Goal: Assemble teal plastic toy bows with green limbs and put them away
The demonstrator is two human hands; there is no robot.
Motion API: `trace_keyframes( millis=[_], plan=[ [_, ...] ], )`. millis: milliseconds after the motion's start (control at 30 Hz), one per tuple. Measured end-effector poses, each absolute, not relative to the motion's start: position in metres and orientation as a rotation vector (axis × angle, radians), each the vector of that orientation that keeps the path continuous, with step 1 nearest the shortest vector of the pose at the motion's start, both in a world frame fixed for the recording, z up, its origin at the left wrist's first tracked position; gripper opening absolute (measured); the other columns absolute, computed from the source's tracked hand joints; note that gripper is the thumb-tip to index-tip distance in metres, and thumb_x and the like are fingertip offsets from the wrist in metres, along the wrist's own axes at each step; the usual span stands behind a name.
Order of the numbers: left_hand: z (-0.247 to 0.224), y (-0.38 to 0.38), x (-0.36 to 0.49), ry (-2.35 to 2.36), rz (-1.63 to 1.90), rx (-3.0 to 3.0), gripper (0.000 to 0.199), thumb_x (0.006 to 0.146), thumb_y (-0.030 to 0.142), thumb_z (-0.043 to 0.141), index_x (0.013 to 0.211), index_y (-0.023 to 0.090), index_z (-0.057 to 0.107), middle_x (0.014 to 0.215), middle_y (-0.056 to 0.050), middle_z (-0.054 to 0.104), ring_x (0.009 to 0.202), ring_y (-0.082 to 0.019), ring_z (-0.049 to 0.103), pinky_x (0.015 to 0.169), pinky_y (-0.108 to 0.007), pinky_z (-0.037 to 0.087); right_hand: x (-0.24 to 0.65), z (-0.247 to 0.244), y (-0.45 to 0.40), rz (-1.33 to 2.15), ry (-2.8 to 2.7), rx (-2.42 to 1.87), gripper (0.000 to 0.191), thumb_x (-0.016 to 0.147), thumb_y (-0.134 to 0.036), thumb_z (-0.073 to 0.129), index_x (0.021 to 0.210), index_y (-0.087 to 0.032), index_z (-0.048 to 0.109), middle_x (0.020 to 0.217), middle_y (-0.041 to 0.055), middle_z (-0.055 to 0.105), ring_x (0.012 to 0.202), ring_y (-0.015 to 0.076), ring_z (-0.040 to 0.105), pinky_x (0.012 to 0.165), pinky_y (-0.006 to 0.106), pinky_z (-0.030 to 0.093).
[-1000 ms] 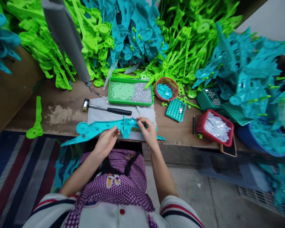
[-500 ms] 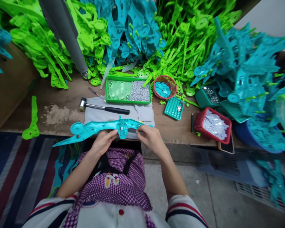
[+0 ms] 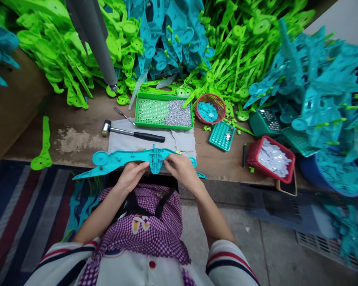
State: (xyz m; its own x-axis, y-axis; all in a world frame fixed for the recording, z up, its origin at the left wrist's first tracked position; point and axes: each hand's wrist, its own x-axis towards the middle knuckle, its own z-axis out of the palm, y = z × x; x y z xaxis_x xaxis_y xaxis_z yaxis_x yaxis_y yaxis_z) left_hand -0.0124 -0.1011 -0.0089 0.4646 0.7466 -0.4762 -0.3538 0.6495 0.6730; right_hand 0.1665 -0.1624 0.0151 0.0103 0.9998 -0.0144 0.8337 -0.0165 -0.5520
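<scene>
A long turquoise plastic part [image 3: 122, 157], with round discs and a ribbed bracket at its middle, is held level at the table's front edge. My left hand [image 3: 133, 174] grips it just left of the bracket, thumb in front and fingers behind. Pinched together, the fingers of my right hand [image 3: 181, 169] touch the part just right of the bracket; whatever small thing they hold is hidden. Beyond the part, a hammer [image 3: 131, 132] with a black grip lies on a grey cloth [image 3: 181, 139]. A thin screwdriver [image 3: 123, 115] lies behind the hammer.
A green tray [image 3: 152, 113] of small metal pieces stands behind the cloth. To its right are a red basket [image 3: 210, 108], a teal tray [image 3: 221, 136] and a red tub [image 3: 271, 159] of white pieces. Green parts [image 3: 238, 59] and turquoise parts [image 3: 304, 79] are heaped behind.
My right hand has moved left along the turquoise part, from its right arm to beside the central bracket. My left hand keeps its hold. The whole view has shifted slightly.
</scene>
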Motion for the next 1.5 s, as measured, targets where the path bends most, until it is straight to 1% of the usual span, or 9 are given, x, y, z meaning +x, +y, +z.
trace_keyframes(
  millis=[200, 467, 567, 733, 900, 1033, 1200, 1367, 1500],
  plan=[
    [-0.011, -0.103, -0.009, 0.847, 0.757, 0.572, 0.066, 0.061, 0.024, 0.087, 0.121, 0.014, 0.063, 0.091, -0.005, 0.076, 0.088, -0.023, 0.072, 0.090, -0.039, 0.055, 0.163, 0.014, -0.162, 0.515, -1.977, -1.957, 0.018, 0.095, -0.019, 0.046, 0.079, -0.020, 0.055, 0.074, 0.0043, 0.065, 0.071, 0.0174, 0.057, 0.067, 0.029, 0.032],
    [-0.012, -0.103, -0.010, 0.837, 0.780, 0.613, 0.069, 0.061, 0.023, 0.087, 0.125, 0.016, 0.060, 0.100, -0.005, 0.075, 0.091, -0.021, 0.071, 0.092, -0.036, 0.052, 0.160, 0.017, -0.161, 0.480, -2.120, -1.990, 0.019, 0.099, -0.022, 0.040, 0.088, -0.020, 0.055, 0.083, 0.0073, 0.070, 0.076, 0.0195, 0.060, 0.070, 0.031, 0.031],
    [-0.013, -0.103, -0.010, 0.839, 0.779, 0.601, 0.071, 0.060, 0.023, 0.088, 0.125, 0.016, 0.060, 0.099, -0.005, 0.076, 0.089, -0.020, 0.071, 0.091, -0.035, 0.052, 0.159, 0.019, -0.162, 0.501, -2.131, -2.005, 0.019, 0.099, -0.023, 0.040, 0.088, -0.020, 0.054, 0.083, 0.0069, 0.070, 0.077, 0.0197, 0.060, 0.070, 0.031, 0.031],
    [-0.013, -0.104, -0.010, 0.810, 0.762, 0.613, 0.069, 0.063, 0.024, 0.087, 0.126, 0.017, 0.059, 0.101, -0.005, 0.075, 0.092, -0.021, 0.071, 0.091, -0.035, 0.053, 0.159, 0.021, -0.162, 0.563, -2.067, -2.011, 0.018, 0.099, -0.024, 0.042, 0.086, -0.020, 0.054, 0.081, 0.0058, 0.068, 0.078, 0.0199, 0.059, 0.069, 0.030, 0.030],
    [-0.012, -0.104, -0.010, 0.827, 0.763, 0.609, 0.071, 0.059, 0.027, 0.089, 0.122, 0.016, 0.061, 0.098, -0.005, 0.076, 0.089, -0.021, 0.072, 0.088, -0.035, 0.055, 0.157, 0.020, -0.164, 0.555, -2.047, -2.037, 0.019, 0.100, -0.026, 0.041, 0.087, -0.021, 0.054, 0.081, 0.0048, 0.071, 0.075, 0.0193, 0.060, 0.070, 0.031, 0.027],
    [-0.010, -0.102, -0.011, 0.787, 0.697, 0.634, 0.066, 0.059, 0.026, 0.089, 0.119, 0.017, 0.062, 0.101, -0.005, 0.075, 0.093, -0.022, 0.071, 0.085, -0.036, 0.056, 0.153, 0.018, -0.165, 0.512, -2.035, -2.070, 0.021, 0.101, -0.027, 0.040, 0.088, -0.021, 0.054, 0.079, 0.0035, 0.073, 0.072, 0.0186, 0.061, 0.072, 0.032, 0.024],
    [-0.008, -0.099, -0.011, 0.782, 0.675, 0.667, 0.058, 0.061, 0.026, 0.089, 0.113, 0.018, 0.065, 0.095, -0.003, 0.076, 0.096, -0.022, 0.070, 0.085, -0.034, 0.055, 0.148, 0.013, -0.168, 0.406, -1.883, -2.138, 0.022, 0.101, -0.032, 0.040, 0.095, -0.020, 0.057, 0.082, 0.0063, 0.075, 0.074, 0.0207, 0.064, 0.074, 0.033, 0.025],
    [-0.007, -0.098, -0.011, 0.772, 0.640, 0.675, 0.052, 0.060, 0.028, 0.089, 0.107, 0.019, 0.067, 0.093, -0.002, 0.076, 0.095, -0.021, 0.070, 0.087, -0.035, 0.054, 0.145, 0.010, -0.170, 0.312, -1.830, -2.107, 0.031, 0.102, -0.032, 0.037, 0.088, -0.019, 0.061, 0.084, 0.0073, 0.076, 0.075, 0.0196, 0.064, 0.073, 0.032, 0.027],
    [-0.005, -0.097, -0.011, 0.757, 0.624, 0.711, 0.045, 0.060, 0.032, 0.089, 0.098, 0.018, 0.070, 0.090, -0.003, 0.076, 0.100, -0.023, 0.069, 0.088, -0.036, 0.053, 0.143, 0.008, -0.168, 0.353, -1.798, -2.070, 0.031, 0.101, -0.034, 0.041, 0.091, -0.020, 0.067, 0.089, 0.0063, 0.077, 0.077, 0.0187, 0.066, 0.074, 0.032, 0.028]
  ],
)
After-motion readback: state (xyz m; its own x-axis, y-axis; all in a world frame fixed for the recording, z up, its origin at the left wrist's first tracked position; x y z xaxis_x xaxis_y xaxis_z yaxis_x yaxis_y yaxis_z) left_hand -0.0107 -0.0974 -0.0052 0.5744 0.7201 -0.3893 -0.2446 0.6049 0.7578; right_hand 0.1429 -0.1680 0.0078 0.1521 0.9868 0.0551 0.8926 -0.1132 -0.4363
